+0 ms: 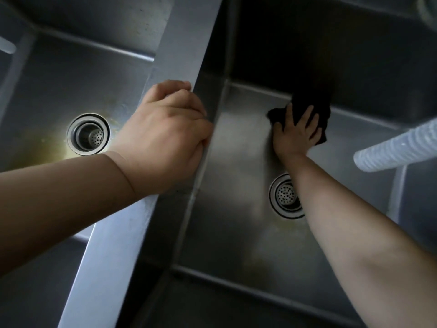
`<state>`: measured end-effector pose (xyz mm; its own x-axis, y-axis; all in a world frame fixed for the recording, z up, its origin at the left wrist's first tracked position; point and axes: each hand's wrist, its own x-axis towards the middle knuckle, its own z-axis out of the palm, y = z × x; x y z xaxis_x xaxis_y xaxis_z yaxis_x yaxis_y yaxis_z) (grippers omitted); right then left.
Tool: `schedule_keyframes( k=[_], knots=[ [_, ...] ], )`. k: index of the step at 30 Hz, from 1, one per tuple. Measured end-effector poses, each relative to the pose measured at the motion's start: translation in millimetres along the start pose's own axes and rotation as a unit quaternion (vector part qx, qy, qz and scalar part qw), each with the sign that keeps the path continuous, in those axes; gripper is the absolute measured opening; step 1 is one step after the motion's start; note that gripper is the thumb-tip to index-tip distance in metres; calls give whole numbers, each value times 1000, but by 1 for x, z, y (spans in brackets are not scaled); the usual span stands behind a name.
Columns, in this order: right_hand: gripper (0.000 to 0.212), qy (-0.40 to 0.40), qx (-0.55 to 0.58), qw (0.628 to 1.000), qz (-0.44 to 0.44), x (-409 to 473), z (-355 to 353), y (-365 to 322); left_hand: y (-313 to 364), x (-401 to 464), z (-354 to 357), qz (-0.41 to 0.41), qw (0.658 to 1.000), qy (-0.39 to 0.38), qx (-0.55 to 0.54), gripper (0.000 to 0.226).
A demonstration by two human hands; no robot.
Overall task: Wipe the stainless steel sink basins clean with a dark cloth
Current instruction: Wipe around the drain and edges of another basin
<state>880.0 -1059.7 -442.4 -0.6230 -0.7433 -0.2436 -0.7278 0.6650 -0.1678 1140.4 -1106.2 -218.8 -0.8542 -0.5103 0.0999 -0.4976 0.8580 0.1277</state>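
My right hand [296, 133] presses dark cloth [312, 102] flat-fingered on right basin [236, 233] floor; left hand [165, 136] clenches divider [179, 55]. Left basin [59, 79] looks stained, unwiped.

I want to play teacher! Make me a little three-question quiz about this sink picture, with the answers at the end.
1. True or false: the dark cloth is in the left basin.
2. Which hand presses the cloth? A) left hand B) right hand
3. Fill in: the left hand grips the ______ between the two basins.

Key
1. False. It lies in the right basin, at the far edge of the floor beyond the drain.
2. B. Its fingers are spread flat on the cloth.
3. Divider. The fingers curl over its edge.
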Motion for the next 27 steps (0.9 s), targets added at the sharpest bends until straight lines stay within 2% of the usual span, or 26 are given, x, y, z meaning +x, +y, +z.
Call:
schedule_keyframes(
  k=[3, 5, 9, 14, 16, 20, 24, 25, 26, 27],
  knots=[
    [62, -10, 14, 999, -31, -14, 5, -26, 0, -2, 1, 0, 1000, 5, -6, 25],
    [61, -25, -7, 993, -112, -37, 10, -42, 0, -1, 1, 1, 1000, 2, -7, 27],
    [62, -58, -38, 944, -322, -121, 28, -66, -3, -4, 3, 0, 1000, -1, 4, 29],
    [63, -63, -80, 896, -432, -214, 47, -49, -4, -6, 3, 1, 1000, -8, 9, 25],
    [60, -87, -95, 858, -498, -241, 50, -36, -4, -7, 3, -1, 1000, -11, 15, 24],
    [64, -146, -117, 741, -645, -272, 52, -4, -5, -7, 5, -3, 1000, -13, 25, 25],
    [42, -151, -111, 659, -729, -240, 42, 6, -5, -7, 5, -2, 999, -14, 29, 26],
    [40, -150, -112, 643, -742, -226, 37, 8, -5, -7, 5, -3, 999, -13, 29, 26],
    [39, -146, -108, 644, -743, -211, 31, 11, -5, -7, 4, -2, 999, -13, 29, 26],
    [40, -133, -105, 663, -729, -194, 25, 15, -5, -6, 4, -1, 999, -12, 30, 27]
  ],
)
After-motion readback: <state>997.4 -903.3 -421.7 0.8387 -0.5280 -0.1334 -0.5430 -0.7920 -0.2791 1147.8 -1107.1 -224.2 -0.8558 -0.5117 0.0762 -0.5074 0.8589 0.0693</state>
